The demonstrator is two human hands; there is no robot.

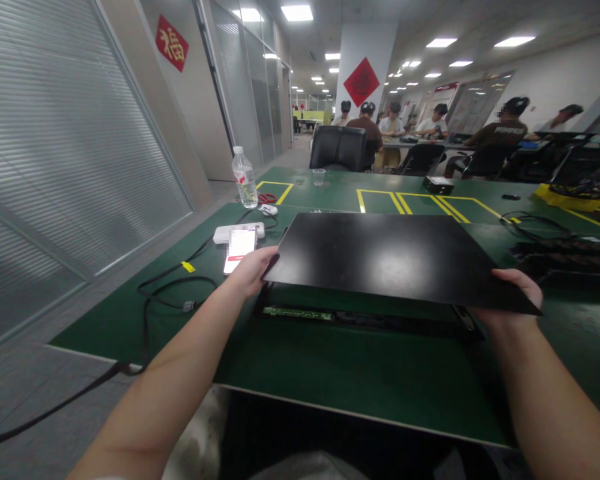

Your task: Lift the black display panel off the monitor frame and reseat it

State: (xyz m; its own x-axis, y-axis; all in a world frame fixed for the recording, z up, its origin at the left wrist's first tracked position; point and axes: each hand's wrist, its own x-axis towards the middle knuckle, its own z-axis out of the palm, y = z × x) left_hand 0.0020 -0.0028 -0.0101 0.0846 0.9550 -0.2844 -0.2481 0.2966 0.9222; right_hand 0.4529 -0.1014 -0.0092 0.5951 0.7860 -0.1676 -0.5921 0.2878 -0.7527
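Note:
A flat black rectangular panel [375,257] is held level above the green table [330,387]. My left hand [257,270] grips its left edge, and my right hand [513,297] grips its right front corner, the thumb on top and the other fingers underneath. Below the panel lies a dark frame-like device [395,323], mostly hidden by it. A strip of green circuit board [297,313] shows along the device's front. Left of the panel, near my left hand, a phone [241,247] with a lit screen leans on a white power strip [223,233].
A water bottle [245,180], red-handled scissors [267,198] and a clear cup [319,176] stand or lie farther back. Black cable [145,313] loops over the table's left side. Dark parts [570,257] sit at right. Several people are seated beyond a black chair [337,148].

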